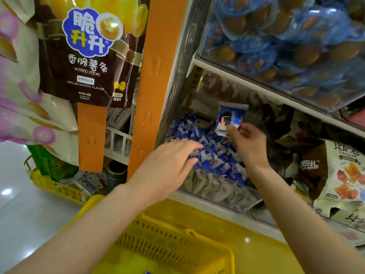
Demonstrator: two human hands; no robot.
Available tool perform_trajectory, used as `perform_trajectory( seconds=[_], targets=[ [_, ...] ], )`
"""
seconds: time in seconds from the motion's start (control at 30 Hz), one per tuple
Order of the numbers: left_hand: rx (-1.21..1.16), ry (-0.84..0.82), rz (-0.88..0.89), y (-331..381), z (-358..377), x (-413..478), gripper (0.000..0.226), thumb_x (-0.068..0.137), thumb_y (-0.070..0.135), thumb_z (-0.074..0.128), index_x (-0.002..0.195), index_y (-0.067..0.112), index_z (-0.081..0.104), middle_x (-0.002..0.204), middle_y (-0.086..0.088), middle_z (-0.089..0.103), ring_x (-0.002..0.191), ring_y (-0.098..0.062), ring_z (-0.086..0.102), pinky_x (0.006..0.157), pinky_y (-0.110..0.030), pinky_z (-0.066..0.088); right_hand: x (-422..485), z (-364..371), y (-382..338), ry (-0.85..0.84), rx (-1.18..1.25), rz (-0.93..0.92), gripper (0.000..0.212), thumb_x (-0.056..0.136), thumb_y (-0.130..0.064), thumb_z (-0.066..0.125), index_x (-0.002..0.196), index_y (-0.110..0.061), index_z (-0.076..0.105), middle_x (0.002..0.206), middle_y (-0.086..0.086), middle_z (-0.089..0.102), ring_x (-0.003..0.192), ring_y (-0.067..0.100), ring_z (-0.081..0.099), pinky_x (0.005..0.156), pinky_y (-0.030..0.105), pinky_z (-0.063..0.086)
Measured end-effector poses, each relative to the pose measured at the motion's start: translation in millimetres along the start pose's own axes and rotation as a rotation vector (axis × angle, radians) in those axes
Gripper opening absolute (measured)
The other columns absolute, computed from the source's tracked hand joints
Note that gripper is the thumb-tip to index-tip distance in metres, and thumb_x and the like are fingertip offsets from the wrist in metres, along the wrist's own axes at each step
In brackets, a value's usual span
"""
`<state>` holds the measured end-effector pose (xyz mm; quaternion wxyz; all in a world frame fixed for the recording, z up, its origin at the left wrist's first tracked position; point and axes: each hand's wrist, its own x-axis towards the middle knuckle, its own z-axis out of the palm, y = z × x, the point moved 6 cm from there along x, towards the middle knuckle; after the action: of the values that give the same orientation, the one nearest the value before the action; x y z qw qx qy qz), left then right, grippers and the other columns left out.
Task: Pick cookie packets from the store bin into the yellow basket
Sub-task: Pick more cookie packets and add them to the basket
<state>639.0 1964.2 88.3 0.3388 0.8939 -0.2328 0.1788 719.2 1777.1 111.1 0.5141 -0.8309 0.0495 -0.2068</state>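
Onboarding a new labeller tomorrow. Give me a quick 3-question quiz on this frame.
1. True or false: the right hand pinches a blue packet raised above the store bin.
2. Pick one. The left hand is: A) gripping a packet; B) open, fingers stretched out over the bin; C) resting on the floor.
3. Fill the gap: in the picture, the yellow basket lies ___ the bin.

Key: 1 true; 2 B; 3 below.
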Motion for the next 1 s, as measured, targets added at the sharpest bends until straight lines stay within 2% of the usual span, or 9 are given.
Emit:
perform_trajectory(
  seconds=[0.07,0.2,0.33,0.43,0.57,0.73,0.83,0.9,1.0],
  targets=[
    [0.139,-0.069,0.041,-4,12,-1,0.036,0.098,0.035,0.034,0.132,0.027,0.043,0.129,0.009,0.052,0.116,-0.008,0.046,0.095,-0.022,0.031,32,13,9,0.036,-0.120,-0.010,0.020,0.088,-0.028,0.062,0.080,-0.010,0.059,0.071,0.003,0.059,0.067,0.014,0.058,0.067,0.029,0.042],
    [0.271,-0.079,0.096,-8,22,0,0.034,0.100,0.034,0.028,0.115,0.024,0.057,0.111,0.007,0.062,0.101,-0.012,0.054,0.089,-0.028,0.035,77,51,25,-0.091,-0.280,-0.014,0.033,0.093,-0.024,0.054,0.119,-0.004,0.057,0.114,0.010,0.060,0.099,0.018,0.054,0.070,0.012,0.029],
    [0.242,-0.073,0.102,-9,22,1,0.033,0.096,0.031,0.036,0.101,0.019,0.066,0.094,0.004,0.068,0.086,-0.014,0.060,0.081,-0.030,0.043,100,76,37,-0.163,-0.410,0.021,0.035,0.092,-0.021,0.055,0.124,-0.005,0.055,0.125,0.015,0.058,0.111,0.027,0.054,0.083,0.026,0.038],
    [0.253,-0.053,0.102,-8,20,2,0.036,0.092,0.031,0.035,0.091,0.019,0.068,0.082,0.005,0.068,0.075,-0.013,0.061,0.073,-0.030,0.047,106,89,44,-0.242,-0.502,0.016,0.034,0.090,-0.019,0.058,0.121,-0.006,0.056,0.123,0.014,0.058,0.110,0.027,0.055,0.082,0.027,0.038],
    [0.263,-0.029,0.109,-8,20,1,0.042,0.092,0.032,0.027,0.089,0.022,0.067,0.079,0.008,0.067,0.073,-0.011,0.059,0.072,-0.029,0.047,111,102,48,-0.314,-0.579,-0.003,0.028,0.092,-0.020,0.055,0.116,-0.006,0.061,0.116,0.014,0.062,0.104,0.025,0.058,0.082,0.028,0.039],
    [0.268,-0.020,0.124,-8,21,2,0.032,0.091,0.029,0.037,0.089,0.021,0.067,0.078,0.007,0.067,0.071,-0.012,0.060,0.071,-0.029,0.047,114,105,56,-0.452,-0.590,-0.018,0.028,0.098,-0.026,0.042,0.105,-0.011,0.064,0.100,0.007,0.060,0.072,0.010,0.051,0.073,0.028,0.037],
    [0.270,-0.012,0.124,-8,21,2,0.026,0.090,0.028,0.042,0.088,0.020,0.067,0.077,0.006,0.067,0.070,-0.012,0.060,0.070,-0.028,0.046,121,88,49,-0.335,-0.512,-0.080,0.028,0.099,-0.020,0.038,0.104,-0.006,0.062,0.103,0.014,0.062,0.087,0.024,0.058,0.073,0.032,0.042],
    [0.268,-0.012,0.123,-8,21,2,0.026,0.090,0.028,0.042,0.087,0.020,0.067,0.077,0.006,0.067,0.070,-0.012,0.060,0.069,-0.029,0.047,124,74,46,-0.227,-0.552,-0.115,0.030,0.099,-0.021,0.039,0.106,-0.002,0.061,0.105,0.019,0.062,0.095,0.030,0.058,0.075,0.030,0.038],
    [0.267,-0.006,0.126,-7,20,1,0.025,0.089,0.028,0.044,0.087,0.020,0.068,0.076,0.006,0.067,0.069,-0.012,0.060,0.069,-0.028,0.047,122,70,55,-0.274,-0.635,-0.081,0.028,0.097,-0.023,0.045,0.112,-0.005,0.061,0.112,0.016,0.061,0.094,0.025,0.057,0.079,0.030,0.039]
  ],
)
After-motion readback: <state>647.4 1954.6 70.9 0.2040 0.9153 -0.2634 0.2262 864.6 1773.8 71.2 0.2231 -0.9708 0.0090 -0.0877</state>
